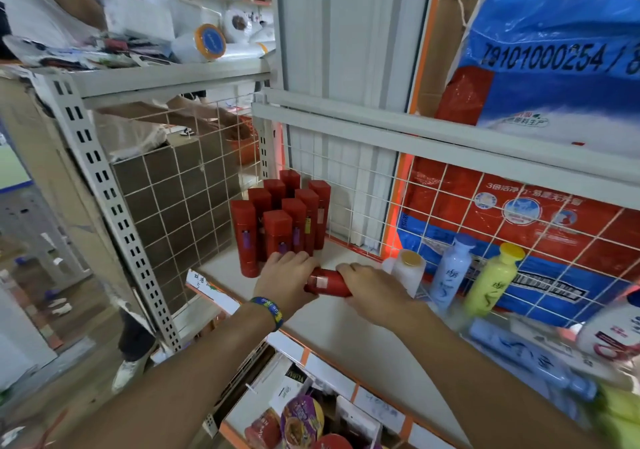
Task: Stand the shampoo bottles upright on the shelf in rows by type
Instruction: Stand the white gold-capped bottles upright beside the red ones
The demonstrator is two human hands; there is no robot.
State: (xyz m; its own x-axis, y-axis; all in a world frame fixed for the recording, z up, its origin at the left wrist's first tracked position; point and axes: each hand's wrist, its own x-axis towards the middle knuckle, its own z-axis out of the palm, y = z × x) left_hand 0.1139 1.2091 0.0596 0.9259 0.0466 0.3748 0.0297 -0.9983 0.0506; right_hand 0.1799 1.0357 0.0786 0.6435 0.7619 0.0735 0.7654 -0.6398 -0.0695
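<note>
Left hand (284, 278) and right hand (372, 291) both grip a red bottle (327, 284) lying sideways on the shelf (346, 337), just before the upright red bottles (282, 220).

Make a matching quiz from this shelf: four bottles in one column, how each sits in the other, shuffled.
1. lone red plastic bottle
2. group of red plastic bottles
3. pale blue plastic bottle
4. yellow-green plastic bottle

a. upright in rows, back left corner
b. rightmost, against the wire grid
c. on its side, gripped by left hand and right hand
d. next to the gold-capped white bottle

Pairs: 1-c, 2-a, 3-d, 4-b
</note>
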